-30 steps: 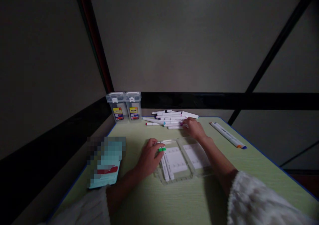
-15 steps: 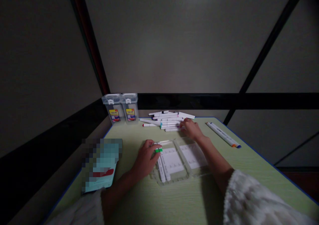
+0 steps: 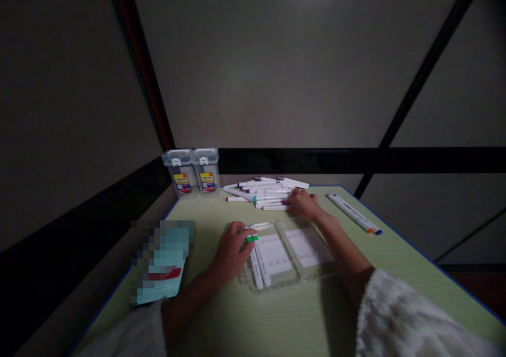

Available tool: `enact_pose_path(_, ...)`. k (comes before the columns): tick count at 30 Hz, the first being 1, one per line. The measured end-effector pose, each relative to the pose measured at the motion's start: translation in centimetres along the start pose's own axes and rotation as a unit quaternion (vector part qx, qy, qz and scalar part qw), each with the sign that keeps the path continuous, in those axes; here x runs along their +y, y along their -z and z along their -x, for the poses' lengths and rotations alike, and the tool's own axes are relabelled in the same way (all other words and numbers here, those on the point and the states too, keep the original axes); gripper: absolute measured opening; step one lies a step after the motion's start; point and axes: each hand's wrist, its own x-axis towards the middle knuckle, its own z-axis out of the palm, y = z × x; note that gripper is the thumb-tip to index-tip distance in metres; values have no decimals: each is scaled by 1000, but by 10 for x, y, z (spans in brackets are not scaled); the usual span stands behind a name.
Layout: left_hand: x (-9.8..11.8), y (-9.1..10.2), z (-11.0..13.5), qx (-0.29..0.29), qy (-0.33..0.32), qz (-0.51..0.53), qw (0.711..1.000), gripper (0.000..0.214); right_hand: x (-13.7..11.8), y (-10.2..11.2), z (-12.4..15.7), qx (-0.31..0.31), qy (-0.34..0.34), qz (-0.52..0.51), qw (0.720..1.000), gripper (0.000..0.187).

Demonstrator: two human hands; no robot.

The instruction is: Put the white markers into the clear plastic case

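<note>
My left hand (image 3: 233,249) rests at the left edge of an open clear plastic case (image 3: 294,243). Its thumb and fingers close round the green-banded ends of two white markers (image 3: 259,267), which lie side by side in the case's left half. Behind the case is a loose pile of white markers (image 3: 272,189) with variously coloured caps. My right hand (image 3: 306,205) is at the pile's right end, fingers curled down onto the marker ends. Its fingertips are partly hidden, so which marker they grip is unclear. White printed sheets (image 3: 306,245) show inside both halves of the case.
Two lidded clear boxes (image 3: 208,175) with yellow labels stand at the back left corner. A blurred-out teal flat object (image 3: 169,262) lies at left. Two markers (image 3: 351,213) with orange and blue ends lie at right. A wall (image 3: 276,83) rises behind the table.
My right hand has shifted slightly to the right at the pile, and several markers there have moved. My left hand and the two markers under it have stayed in place.
</note>
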Motion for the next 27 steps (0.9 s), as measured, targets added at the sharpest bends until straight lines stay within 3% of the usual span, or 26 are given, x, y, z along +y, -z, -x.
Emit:
enact_pose_path(19,-5,-4,-1,8,-5,13,1000,28,-1,5,-2,-10,31,-26,999,18)
enact_pose_path(27,-5,-3,-1,16,6,23,1000,31,-18,22,24,-6,82,-52,995,16)
